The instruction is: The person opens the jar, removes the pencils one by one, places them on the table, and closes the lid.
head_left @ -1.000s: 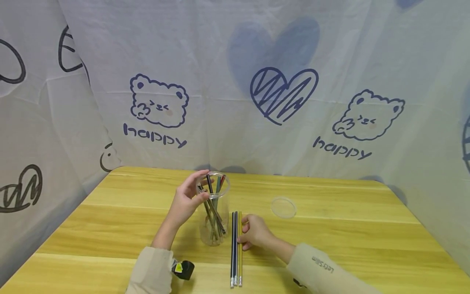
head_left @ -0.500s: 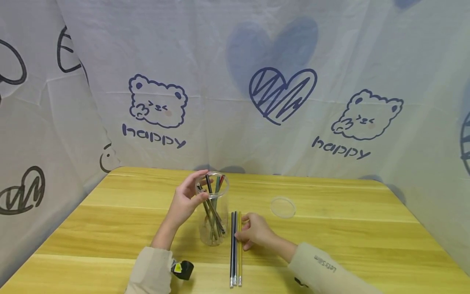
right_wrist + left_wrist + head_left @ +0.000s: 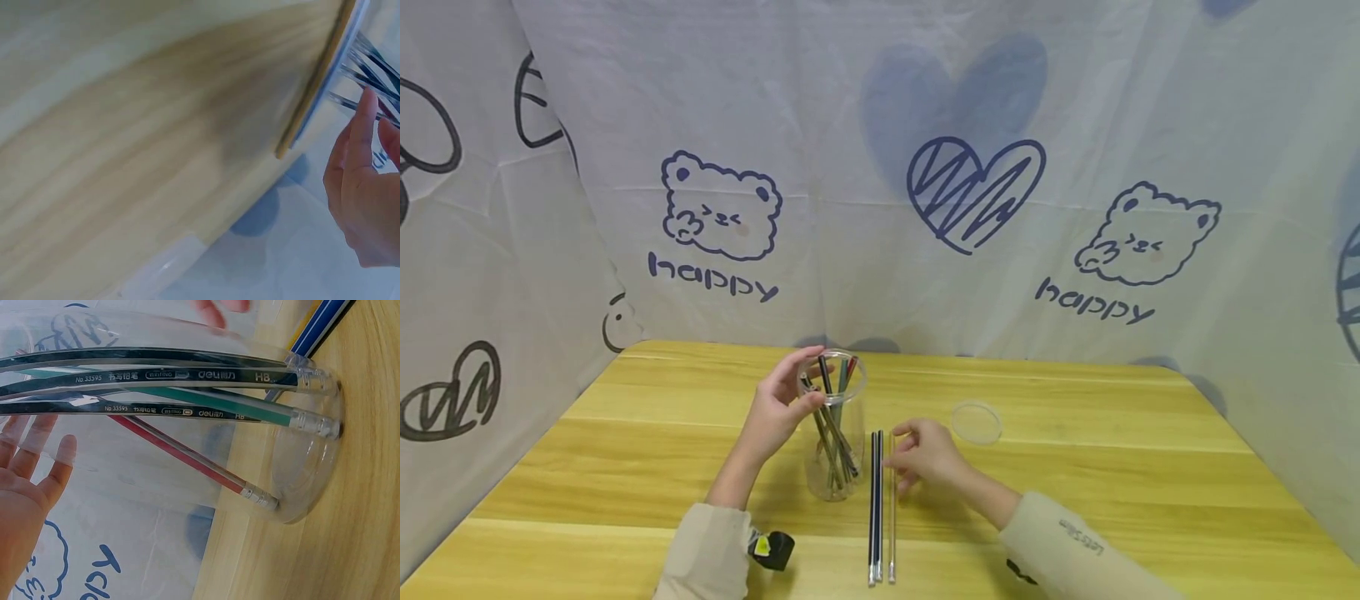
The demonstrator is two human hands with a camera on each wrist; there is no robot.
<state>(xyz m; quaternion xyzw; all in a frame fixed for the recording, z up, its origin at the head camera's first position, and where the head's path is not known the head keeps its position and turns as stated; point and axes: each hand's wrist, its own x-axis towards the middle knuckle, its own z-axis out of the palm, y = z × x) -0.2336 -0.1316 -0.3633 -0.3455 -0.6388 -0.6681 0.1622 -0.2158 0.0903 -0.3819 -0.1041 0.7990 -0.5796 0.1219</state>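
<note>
A tall clear plastic jar stands upright on the table, with several pencils leaning inside it, dark green, green and red. My left hand grips it near the rim, thumb in front and fingers behind. To its right lie two dark blue striped pencils side by side. A yellow pencil lies parallel, a small gap away. Over its far part is my right hand, thumb and index finger apart. In the right wrist view I see the fingers extended, pinching nothing.
A clear round lid lies flat on the wooden table, behind and right of my right hand. A printed white curtain hangs close behind the table's far edge. A black wrist strap shows by the left sleeve.
The yellow pencil has shifted slightly right, away from the blue ones, and shows a browner side. My right hand has moved a little away from me. My left hand and the jar keep their places.
</note>
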